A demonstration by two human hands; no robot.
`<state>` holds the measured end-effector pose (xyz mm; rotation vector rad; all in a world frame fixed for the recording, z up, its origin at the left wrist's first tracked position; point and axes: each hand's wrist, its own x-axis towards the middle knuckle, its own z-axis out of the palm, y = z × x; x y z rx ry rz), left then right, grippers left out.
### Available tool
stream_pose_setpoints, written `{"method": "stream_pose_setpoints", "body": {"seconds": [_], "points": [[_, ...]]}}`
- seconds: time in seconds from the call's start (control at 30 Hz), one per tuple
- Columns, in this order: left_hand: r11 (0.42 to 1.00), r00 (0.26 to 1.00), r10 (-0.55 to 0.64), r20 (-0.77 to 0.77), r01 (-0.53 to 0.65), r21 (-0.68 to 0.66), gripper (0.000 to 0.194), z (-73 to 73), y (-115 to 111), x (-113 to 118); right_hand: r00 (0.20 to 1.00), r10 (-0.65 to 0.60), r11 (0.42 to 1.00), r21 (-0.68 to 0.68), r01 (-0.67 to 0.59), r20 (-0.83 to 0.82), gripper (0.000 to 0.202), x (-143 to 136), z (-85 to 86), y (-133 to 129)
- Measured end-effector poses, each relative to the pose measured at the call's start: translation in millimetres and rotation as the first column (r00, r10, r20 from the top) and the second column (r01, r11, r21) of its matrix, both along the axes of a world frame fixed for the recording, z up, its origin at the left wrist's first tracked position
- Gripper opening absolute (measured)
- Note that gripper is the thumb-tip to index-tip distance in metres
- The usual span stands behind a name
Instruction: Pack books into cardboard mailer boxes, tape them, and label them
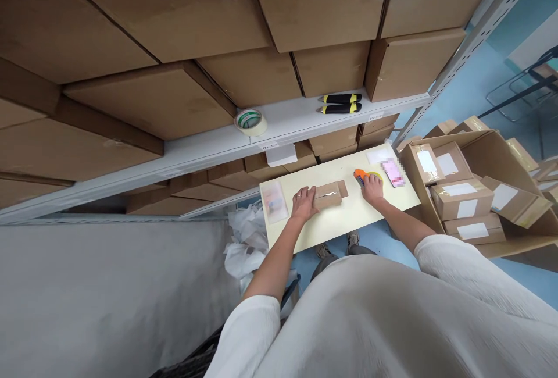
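A small cardboard box [328, 195] lies on the cream tabletop [335, 229], with a flap sticking out at its right end. My left hand [304, 203] grips the box's left end, fingers bent over the top. To the right of the box, my right hand [372, 189] is closed around an orange tape dispenser [360, 174] with a yellowish roll beside the fingers. The dispenser is apart from the box, and my hand hides part of it. A shiny strip runs along the top of the box.
A phone with a pink screen [393, 173] lies at the table's right. Plastic bags [275, 200] sit at its left end. A large carton [475, 144] holds several labelled boxes. On the shelf [296, 115] are a tape roll [251, 122] and two black-yellow cutters [342, 103].
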<state>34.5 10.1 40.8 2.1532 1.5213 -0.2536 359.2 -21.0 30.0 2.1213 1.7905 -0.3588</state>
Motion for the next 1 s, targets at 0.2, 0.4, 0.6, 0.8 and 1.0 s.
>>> {"method": "stream_pose_setpoints", "body": {"seconds": [0.2, 0.4, 0.6, 0.8, 1.0], "points": [[0.992, 0.991, 0.124, -0.046, -0.125, -0.03, 0.111, -3.6, -5.5, 3.4, 0.877, 0.055, 0.998, 0.025, -0.049, -0.477, 0.07, -58.7, 18.6, 13.3], [0.977, 0.957, 0.21, 0.202, -0.213, -0.011, 0.093, -16.2, -20.0, -2.9, 0.843, 0.026, 0.999, 0.045, -0.003, -0.537, 0.068, -94.5, 19.5, 19.6], [0.907, 0.78, 0.259, 0.57, -0.399, 0.133, 0.026, -25.8, -20.6, -17.9, 0.775, 0.139, 0.969, 0.247, 0.023, -0.617, 0.048, -88.0, 15.4, 13.3], [0.855, 0.732, 0.396, 0.555, -0.514, 0.066, 0.026, -48.7, -34.8, -20.4, 0.742, 0.08, 0.982, 0.182, 0.058, -0.666, 0.034, -92.3, -12.7, -10.0], [0.867, 0.773, 0.444, 0.453, -0.499, 0.001, 0.044, -63.5, -52.5, -21.6, 0.725, 0.032, 0.992, 0.112, 0.062, -0.688, 0.028, -87.5, -31.1, -27.3]]}}
